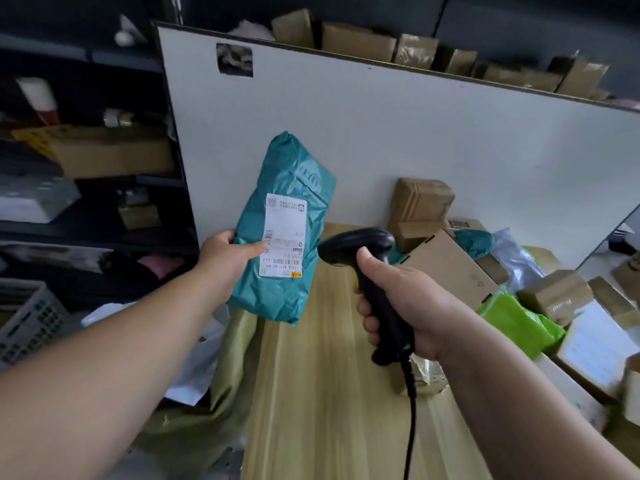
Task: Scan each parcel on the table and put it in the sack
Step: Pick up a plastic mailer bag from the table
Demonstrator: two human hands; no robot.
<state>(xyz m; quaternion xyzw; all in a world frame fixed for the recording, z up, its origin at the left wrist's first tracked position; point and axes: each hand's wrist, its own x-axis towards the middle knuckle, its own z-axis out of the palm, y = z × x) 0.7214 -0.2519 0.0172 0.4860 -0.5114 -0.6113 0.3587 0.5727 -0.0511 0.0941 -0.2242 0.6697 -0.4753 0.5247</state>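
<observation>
Black plastic scanner [367,271] is sitting in my right hand [405,306], fingers wrapped tight round the grip, its cord trailing down twd me over the wood table [311,393]. I'm pointing its head left at the label [284,237] on the teal bag parcel [280,233]. My left hand [225,254] is gripping that parcel by its left edge, thumb pressing on the label's lower corner, holding it upright & raised over the table's left edge, just beside the scanner head, not touching it.

Progress, my guess: I'm mid-scan on this one. Below it, off the table's left side, the olive sack [214,393] is hanging slack; can't see inside, so can't tell how many are already in. Still to do: drop this parcel in, then work thru the rest.

Farther right there's plenty left: a green bag parcel [519,323], a flat cardboard box [450,268], small taped boxes [420,202] stacked vs the white board [381,133].
</observation>
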